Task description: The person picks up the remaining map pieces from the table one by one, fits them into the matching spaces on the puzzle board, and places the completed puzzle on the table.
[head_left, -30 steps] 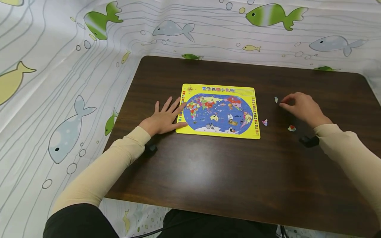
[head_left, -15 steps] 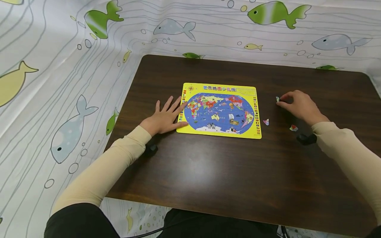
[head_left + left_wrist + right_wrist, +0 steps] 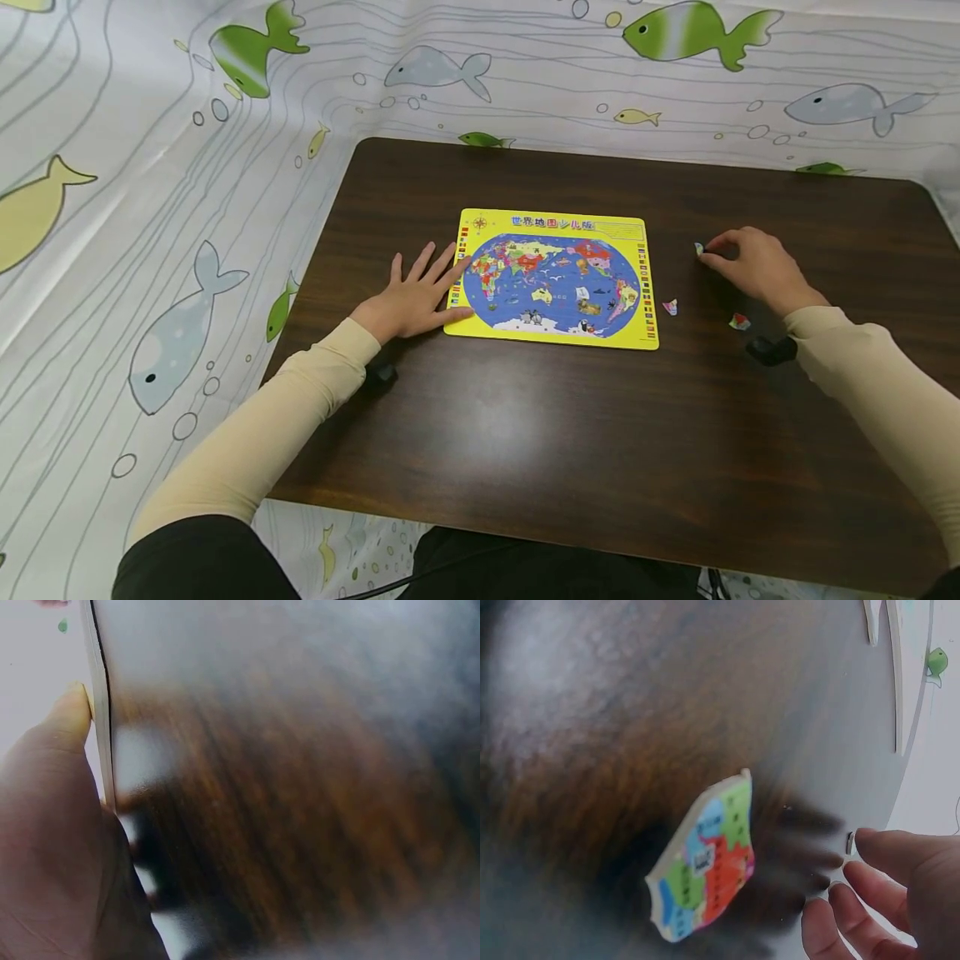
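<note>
A world-map jigsaw board [image 3: 551,342] with a yellow border lies flat on the dark table. My left hand [image 3: 408,307] rests spread on its left side, fingers straight. In the left wrist view the thumb [image 3: 64,724] lies over the board's edge [image 3: 101,712]. Right of the board, my right hand [image 3: 761,265] pinches a small puzzle piece [image 3: 699,248] between thumb and fingertips. That piece [image 3: 850,842] shows only as a thin edge at the fingertips in the right wrist view.
Two loose puzzle pieces lie on the table: a pinkish one [image 3: 671,307] beside the board and a red-and-green one [image 3: 739,322] near the right wrist. A black wrist camera [image 3: 771,352] sits under the right wrist. Fish-patterned cloth [image 3: 555,83] borders the table [image 3: 487,467].
My right hand has shifted slightly left onto the small puzzle piece and now pinches it; a second ago its fingertips were just beside it. The left hand stays on the board.
</note>
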Motion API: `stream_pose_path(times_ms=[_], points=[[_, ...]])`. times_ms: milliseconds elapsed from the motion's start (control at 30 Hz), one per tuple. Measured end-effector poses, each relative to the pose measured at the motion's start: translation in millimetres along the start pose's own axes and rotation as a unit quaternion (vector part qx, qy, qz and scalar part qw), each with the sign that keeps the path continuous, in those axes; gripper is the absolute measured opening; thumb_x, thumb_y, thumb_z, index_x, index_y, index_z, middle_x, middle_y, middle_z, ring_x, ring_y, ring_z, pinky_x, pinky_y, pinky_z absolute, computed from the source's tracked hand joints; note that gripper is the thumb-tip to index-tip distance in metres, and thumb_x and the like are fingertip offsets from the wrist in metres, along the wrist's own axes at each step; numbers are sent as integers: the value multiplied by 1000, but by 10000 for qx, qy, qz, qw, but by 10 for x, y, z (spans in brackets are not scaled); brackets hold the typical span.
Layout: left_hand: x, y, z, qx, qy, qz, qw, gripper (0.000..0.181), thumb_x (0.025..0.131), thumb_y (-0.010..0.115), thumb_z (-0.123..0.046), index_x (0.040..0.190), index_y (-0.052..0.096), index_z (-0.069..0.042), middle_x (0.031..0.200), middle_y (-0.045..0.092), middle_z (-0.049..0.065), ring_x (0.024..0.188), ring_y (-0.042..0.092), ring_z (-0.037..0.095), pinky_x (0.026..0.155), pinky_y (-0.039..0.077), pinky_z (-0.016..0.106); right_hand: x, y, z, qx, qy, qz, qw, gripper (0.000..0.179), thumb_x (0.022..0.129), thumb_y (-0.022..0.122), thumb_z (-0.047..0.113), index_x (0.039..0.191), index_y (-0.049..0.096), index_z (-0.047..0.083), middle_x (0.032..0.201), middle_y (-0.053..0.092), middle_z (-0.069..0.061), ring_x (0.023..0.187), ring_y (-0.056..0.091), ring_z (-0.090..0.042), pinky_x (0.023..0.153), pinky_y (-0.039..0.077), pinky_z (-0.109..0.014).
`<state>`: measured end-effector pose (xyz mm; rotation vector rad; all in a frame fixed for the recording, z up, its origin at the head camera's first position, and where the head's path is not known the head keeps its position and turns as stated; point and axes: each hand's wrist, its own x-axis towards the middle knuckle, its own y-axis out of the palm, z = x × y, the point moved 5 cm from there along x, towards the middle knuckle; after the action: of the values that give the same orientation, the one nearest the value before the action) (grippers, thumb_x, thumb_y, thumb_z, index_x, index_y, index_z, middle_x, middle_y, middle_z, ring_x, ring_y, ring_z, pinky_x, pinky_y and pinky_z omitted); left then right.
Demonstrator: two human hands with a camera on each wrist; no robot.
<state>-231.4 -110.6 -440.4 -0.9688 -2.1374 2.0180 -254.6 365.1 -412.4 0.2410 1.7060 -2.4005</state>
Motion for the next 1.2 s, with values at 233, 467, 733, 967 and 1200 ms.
stream_pose_path(times_ms=[233,467,733,967,1200], points=[[-6,-9,-6,-24,1,6,10000,85,84,25,-80,151,-12,-40,161,-20,-2,148,-17,31,111,-10,68,5,1,14,59,-93,-17,9999,59,98,45,47,129,53,-2,131,45,-30,117,41,-49,88,37,-66],[-32,-13,4,-109,24,-48,9999,84,86,27,-78,151,-11,-40,161,-19,-3,148,-17,30,111,-10,68,45,0,25,57,-200,-59,9998,54,98,46,42,128,54,-3,127,48,-29,114,45,-47,87,39,-64],[-34,-4,8,-93,45,-67,9999,83,87,25,-78,151,-11,-39,161,-19,-3,148,-17,29,110,-11,68,118,-69,59,-743,-1239,-119,9894,34,96,56,13,129,54,3,123,48,-25,105,52,-43,80,44,-60],[-29,-7,-4,-105,36,-81,9999,84,85,23,-80,151,-11,-41,161,-19,-4,148,-17,29,111,-9,68,195,-178,117,-1564,-2610,-434,9516,36,87,67,3,121,61,12,117,54,-13,94,60,-30,72,51,-52],[-17,-9,-10,-11,52,-105,9999,85,85,23,-80,151,-12,-40,161,-19,-3,148,-17,29,111,-9,68,232,-166,98,-1494,-3015,-151,9416,37,85,68,1,119,62,12,121,54,-10,99,60,-29,75,52,-52]])
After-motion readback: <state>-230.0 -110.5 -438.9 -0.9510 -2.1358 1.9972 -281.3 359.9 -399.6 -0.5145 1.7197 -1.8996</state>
